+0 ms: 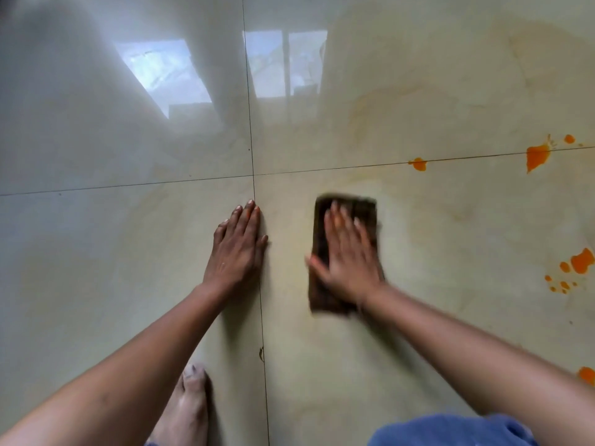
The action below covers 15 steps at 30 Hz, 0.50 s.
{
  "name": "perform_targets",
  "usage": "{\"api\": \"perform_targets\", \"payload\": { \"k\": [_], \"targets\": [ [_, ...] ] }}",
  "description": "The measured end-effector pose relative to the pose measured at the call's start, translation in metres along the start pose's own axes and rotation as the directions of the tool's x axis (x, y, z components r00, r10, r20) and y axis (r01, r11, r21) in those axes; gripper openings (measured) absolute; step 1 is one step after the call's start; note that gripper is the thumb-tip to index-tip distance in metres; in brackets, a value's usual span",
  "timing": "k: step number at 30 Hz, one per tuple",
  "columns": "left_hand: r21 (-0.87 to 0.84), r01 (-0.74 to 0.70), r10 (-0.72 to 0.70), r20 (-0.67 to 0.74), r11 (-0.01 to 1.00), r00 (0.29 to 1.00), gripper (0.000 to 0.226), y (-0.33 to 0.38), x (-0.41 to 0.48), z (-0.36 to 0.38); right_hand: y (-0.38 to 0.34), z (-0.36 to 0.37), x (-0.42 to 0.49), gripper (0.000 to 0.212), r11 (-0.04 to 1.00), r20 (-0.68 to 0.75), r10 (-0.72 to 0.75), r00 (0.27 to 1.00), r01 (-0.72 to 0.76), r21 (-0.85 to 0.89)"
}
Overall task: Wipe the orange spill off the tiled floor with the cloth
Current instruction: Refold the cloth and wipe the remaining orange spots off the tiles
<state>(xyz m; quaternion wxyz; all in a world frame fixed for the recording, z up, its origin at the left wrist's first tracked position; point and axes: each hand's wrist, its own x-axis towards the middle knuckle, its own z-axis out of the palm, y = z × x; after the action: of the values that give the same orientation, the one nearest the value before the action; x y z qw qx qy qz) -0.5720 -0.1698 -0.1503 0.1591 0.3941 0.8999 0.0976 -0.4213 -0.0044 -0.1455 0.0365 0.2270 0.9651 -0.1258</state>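
Observation:
A dark brown folded cloth point(363, 210) lies flat on the glossy beige tiled floor point(450, 236). My right hand point(346, 252) presses down on it with fingers spread, and both look motion-blurred. My left hand point(238, 243) rests flat on the floor beside the tile joint, holding nothing. Orange spill patches sit to the right: a large splash point(537, 157) and a small blob point(418, 164) on the far grout line, a cluster of drops point(576, 265) near the right edge, and one patch point(586, 375) lower right. Faint yellowish smears surround the cloth.
A bare foot point(188, 403) stands on the floor near the bottom, left of the grout line. Blue fabric point(450, 431) shows at the bottom right. Window reflections point(167, 72) shine on the far tiles.

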Motion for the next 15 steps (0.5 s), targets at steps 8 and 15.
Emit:
{"api": "perform_targets", "payload": {
  "k": [8,15],
  "targets": [
    [0.036,-0.049,0.05,-0.047,0.998,0.998,0.052,-0.01,0.003,0.002,-0.027,0.008,-0.093,0.093,0.932,0.172,-0.362,0.916,0.359,0.046],
    [0.074,-0.066,0.073,-0.089,0.995,0.993,0.052,-0.016,0.003,0.007,-0.027,-0.004,0.066,0.094,0.994,0.027,0.112,0.993,-0.112,0.011]
  ]
}}
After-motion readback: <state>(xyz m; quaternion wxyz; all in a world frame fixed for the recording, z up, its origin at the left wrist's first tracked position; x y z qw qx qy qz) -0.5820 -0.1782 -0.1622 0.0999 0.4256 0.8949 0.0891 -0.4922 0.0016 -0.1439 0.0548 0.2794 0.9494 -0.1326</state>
